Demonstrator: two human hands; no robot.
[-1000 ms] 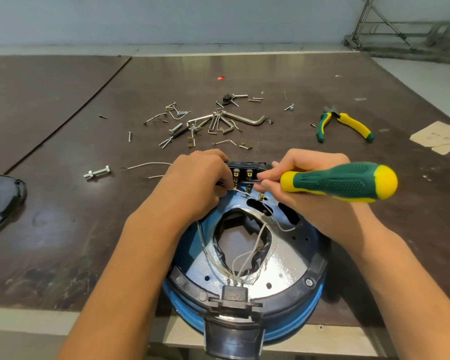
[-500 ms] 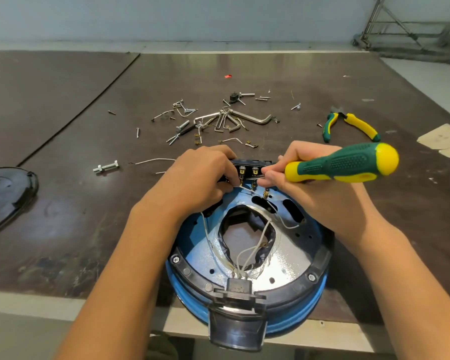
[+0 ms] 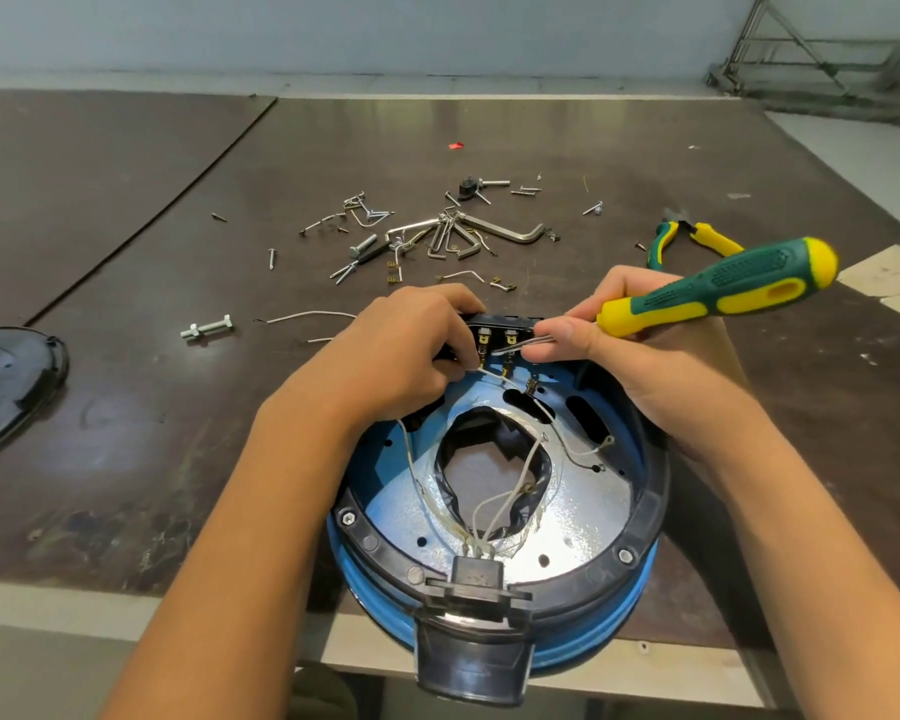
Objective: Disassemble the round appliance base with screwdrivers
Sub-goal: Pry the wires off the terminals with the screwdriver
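The round appliance base [image 3: 583, 522], blue with a black ring and a shiny metal plate, lies open side up at the table's near edge. White wires run from its front socket [image 3: 476, 571] to a black terminal block [image 3: 502, 330] at its far rim. My left hand [image 3: 401, 350] pinches a white wire at the block's left terminal. My right hand [image 3: 640, 350] grips a green and yellow screwdriver [image 3: 718, 285], whose metal shaft lies across the terminals, pointing left.
Loose screws, hex keys [image 3: 468, 233] and springs are scattered on the table beyond the base. Green and yellow pliers [image 3: 666, 241] lie at the right. A bolt [image 3: 208, 327] and a black cover [image 3: 6, 381] lie at the left. Cardboard scraps [image 3: 889, 275] sit far right.
The screwdriver's handle has tilted up at its far end and the shaft has shifted along the terminals. Both hands stay at the terminal block. The camera has shifted slightly.
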